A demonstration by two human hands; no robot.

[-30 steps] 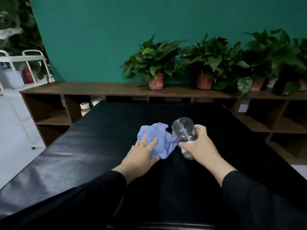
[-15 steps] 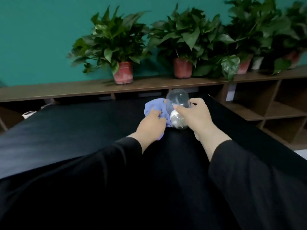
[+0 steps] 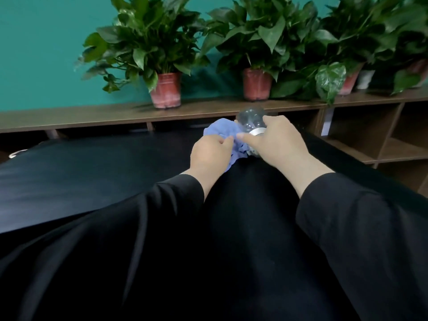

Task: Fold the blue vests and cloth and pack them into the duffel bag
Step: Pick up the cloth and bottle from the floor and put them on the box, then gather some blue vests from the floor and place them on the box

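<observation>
A crumpled blue cloth (image 3: 221, 130) lies on the black table (image 3: 92, 163) near its far edge. My left hand (image 3: 209, 155) grips the cloth's near side, fingers curled into the fabric. My right hand (image 3: 276, 140) holds a clear glass jar (image 3: 251, 119) with a white band, tilted with its rounded end up and pressed against the cloth. No vests and no duffel bag are in view.
Behind the table runs a low brown wooden shelf unit (image 3: 370, 140) with open compartments. Potted green plants in red pots (image 3: 165, 89) (image 3: 256, 83) stand on top of it against a teal wall. My black sleeves fill the foreground.
The camera has moved forward and tilted, so the hands look farther up. My left hand went from lying flat on the cloth to gripping it. The jar stays in my right hand.
</observation>
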